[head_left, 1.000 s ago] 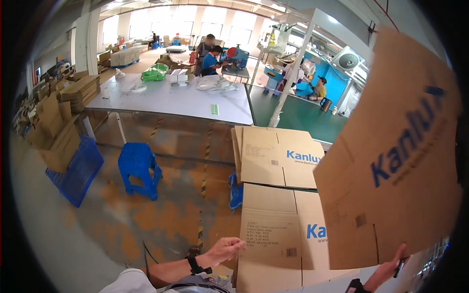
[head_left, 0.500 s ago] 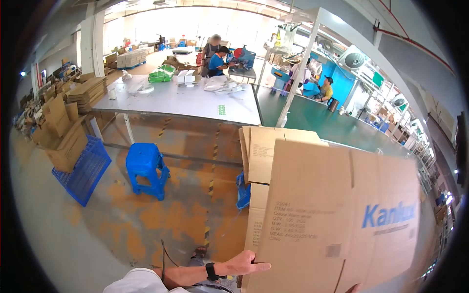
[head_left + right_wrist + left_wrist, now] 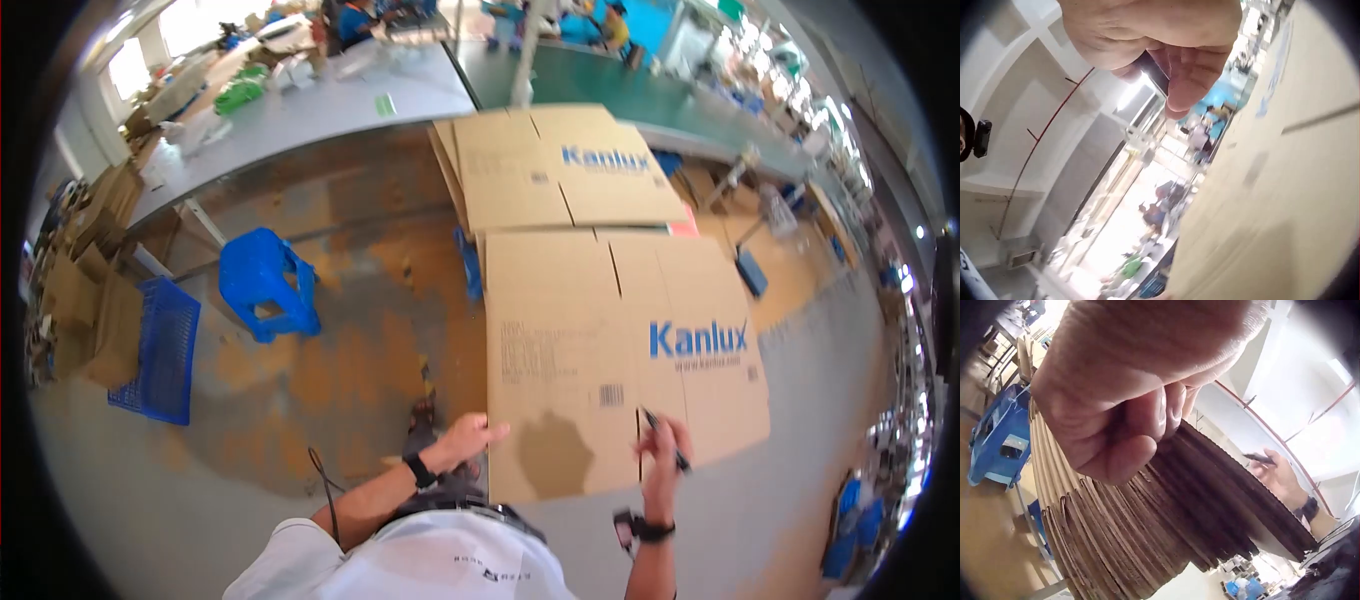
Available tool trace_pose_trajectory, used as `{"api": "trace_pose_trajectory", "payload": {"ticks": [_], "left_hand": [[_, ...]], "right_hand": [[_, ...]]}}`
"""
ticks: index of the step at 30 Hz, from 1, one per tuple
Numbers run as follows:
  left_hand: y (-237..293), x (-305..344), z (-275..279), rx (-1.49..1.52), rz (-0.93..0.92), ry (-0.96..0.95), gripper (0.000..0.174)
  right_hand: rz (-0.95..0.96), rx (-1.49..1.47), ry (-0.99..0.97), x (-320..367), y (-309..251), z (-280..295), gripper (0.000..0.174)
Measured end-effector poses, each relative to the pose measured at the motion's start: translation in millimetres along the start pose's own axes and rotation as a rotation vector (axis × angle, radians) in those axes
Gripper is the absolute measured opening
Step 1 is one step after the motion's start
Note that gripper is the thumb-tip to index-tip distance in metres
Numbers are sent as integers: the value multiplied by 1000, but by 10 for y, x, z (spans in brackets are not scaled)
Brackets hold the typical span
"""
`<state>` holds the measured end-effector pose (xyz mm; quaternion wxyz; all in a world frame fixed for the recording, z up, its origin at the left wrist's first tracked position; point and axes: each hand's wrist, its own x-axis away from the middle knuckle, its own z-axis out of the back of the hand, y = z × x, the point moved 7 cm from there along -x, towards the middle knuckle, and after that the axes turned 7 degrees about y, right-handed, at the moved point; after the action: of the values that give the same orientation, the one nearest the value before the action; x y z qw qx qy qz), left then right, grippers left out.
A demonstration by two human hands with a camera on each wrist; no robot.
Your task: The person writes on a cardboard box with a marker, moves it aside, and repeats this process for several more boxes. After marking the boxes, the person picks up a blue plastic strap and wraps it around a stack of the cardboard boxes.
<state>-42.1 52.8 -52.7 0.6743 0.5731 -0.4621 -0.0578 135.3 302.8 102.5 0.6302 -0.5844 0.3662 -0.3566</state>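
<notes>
A flattened cardboard carton (image 3: 560, 300) with blue "Kanlux" lettering lies on top of a stack in front of me. My left hand (image 3: 468, 440) is at its left edge, thumb over the top and fingers curled at the side. From the left wrist, those fingers grip the edge above many layered cardboard sheets (image 3: 1110, 531). Over the lower part of the carton, my right hand (image 3: 664, 455) holds a black marker pen (image 3: 682, 462). The right wrist view shows the pen's dark barrel (image 3: 1154, 72) between thumb and fingers.
A second pile of flattened cartons (image 3: 510, 190) lies just beyond. Behind it stand a white table (image 3: 330, 100) and a green-topped bench (image 3: 590, 90). On the left are a blue stool (image 3: 262, 280) and a blue plastic crate (image 3: 168, 350) beside cardboard.
The raised carton has come down flat onto the near stack. My left hand has moved to its edge, and my right hand with the pen has come over its lower part. The view has tilted down.
</notes>
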Motion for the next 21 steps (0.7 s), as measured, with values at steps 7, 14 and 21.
{"api": "trace_pose_trajectory", "payload": {"ticks": [7,14,21], "left_hand": [[109,1,-27,13,-204,-27,31],[-11,-8,-25,44,-159,-82,33],[-227,-137,-42,-21,-120,-151,29]], "right_hand": [[-218,-46,-342,20,495,-1444,20],[158,177,-260,-42,807,-1552,15],[164,228,-247,-51,775,-1573,17]]}}
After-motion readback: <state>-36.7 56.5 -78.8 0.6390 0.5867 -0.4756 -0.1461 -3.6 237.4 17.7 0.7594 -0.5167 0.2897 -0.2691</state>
